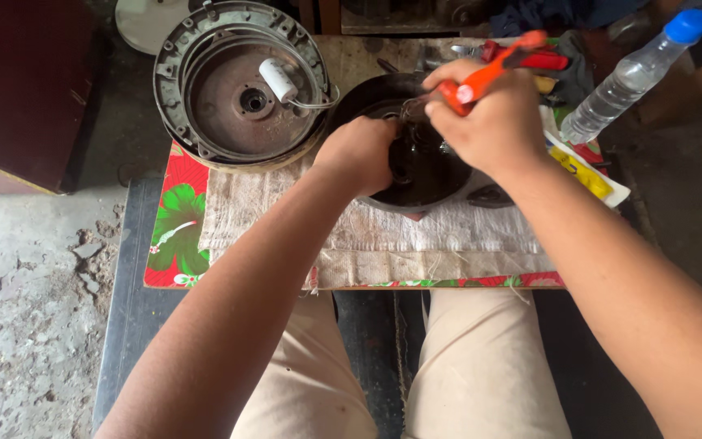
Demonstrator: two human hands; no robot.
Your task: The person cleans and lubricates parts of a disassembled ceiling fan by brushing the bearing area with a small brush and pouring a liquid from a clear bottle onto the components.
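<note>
The round dark metal motor housing [420, 175] sits on a pale woven cloth [383, 236], under both hands. The left hand [361, 153] is curled shut on its rim; the right hand [491, 118] grips orange-handled pliers [481, 77] over its centre. Left lies a grey circular cover [241, 85]; right, a clear plastic bottle [631, 77].

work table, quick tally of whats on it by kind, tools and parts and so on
Round metal motor housings: 2, a grey one with a white capacitor at the left and a dark one under the hands
Orange-handled tools: 1, in the right hand
Red-handled tools: 1
Clear plastic bottles: 1
Woven cloths: 1
Total: 6
</note>
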